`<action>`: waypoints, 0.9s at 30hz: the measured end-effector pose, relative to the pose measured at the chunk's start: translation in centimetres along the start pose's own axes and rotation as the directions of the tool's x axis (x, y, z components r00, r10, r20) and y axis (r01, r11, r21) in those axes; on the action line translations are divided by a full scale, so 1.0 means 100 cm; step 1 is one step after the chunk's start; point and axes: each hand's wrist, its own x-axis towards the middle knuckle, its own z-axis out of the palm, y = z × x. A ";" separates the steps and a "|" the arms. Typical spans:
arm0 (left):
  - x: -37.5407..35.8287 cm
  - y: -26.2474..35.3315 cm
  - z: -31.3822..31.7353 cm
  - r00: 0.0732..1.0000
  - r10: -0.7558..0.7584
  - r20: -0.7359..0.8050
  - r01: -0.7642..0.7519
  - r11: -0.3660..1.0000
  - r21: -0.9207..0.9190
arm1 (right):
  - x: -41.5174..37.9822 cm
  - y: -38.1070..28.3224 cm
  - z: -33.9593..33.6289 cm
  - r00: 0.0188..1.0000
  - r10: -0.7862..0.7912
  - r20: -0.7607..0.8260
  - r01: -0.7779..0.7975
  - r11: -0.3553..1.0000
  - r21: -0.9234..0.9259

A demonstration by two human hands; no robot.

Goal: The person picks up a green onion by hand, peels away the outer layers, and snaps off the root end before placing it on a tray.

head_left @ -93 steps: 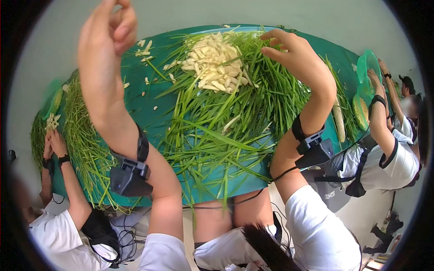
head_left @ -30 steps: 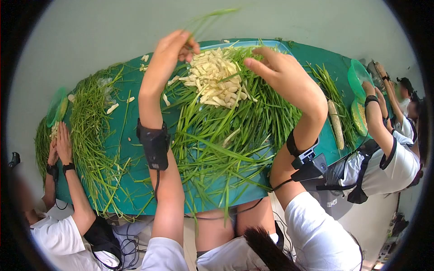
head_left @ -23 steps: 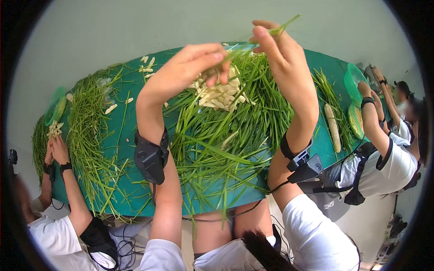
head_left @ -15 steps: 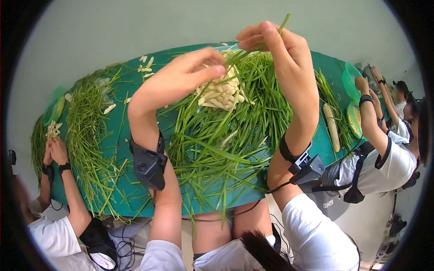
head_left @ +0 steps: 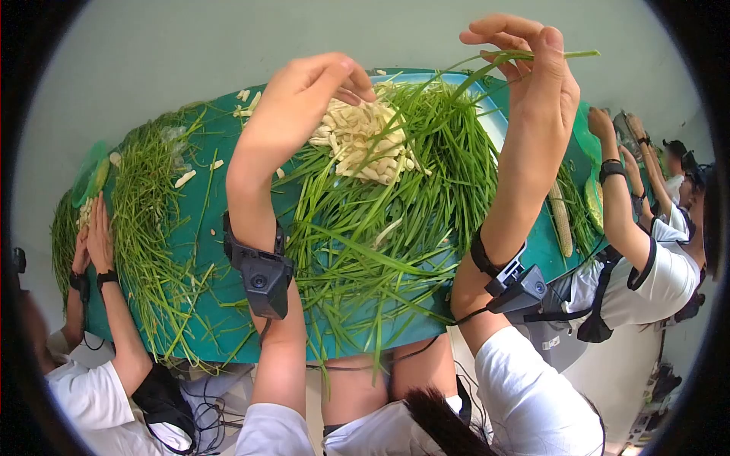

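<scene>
Right hand point(head_left: 536, 64) is up high, fingers pinched on a green stalk point(head_left: 498, 59) above the leaf pile point(head_left: 395, 205) — left hand point(head_left: 300, 99) hovers over the white pieces point(head_left: 365, 140), fingertips together.

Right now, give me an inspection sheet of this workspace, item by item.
Surface: green table, mostly covered.
Job's things: long green leaves heaped mid-table; white cut pieces piled on them.
Clutter: loose white bits far left; a corn cob at right.
Hands: right hand raised, fingers pinching a green blade; left hand above the pile, apparently empty.
Cables: black wire from the right wrist device.
Surroundings: other people's hands working alongside.
</scene>
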 end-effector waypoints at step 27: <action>0.002 0.036 0.043 0.985 0.172 -0.025 -0.166 0.892 -0.420 | -0.004 -0.010 0.008 0.975 0.112 0.193 -0.136 0.984 0.116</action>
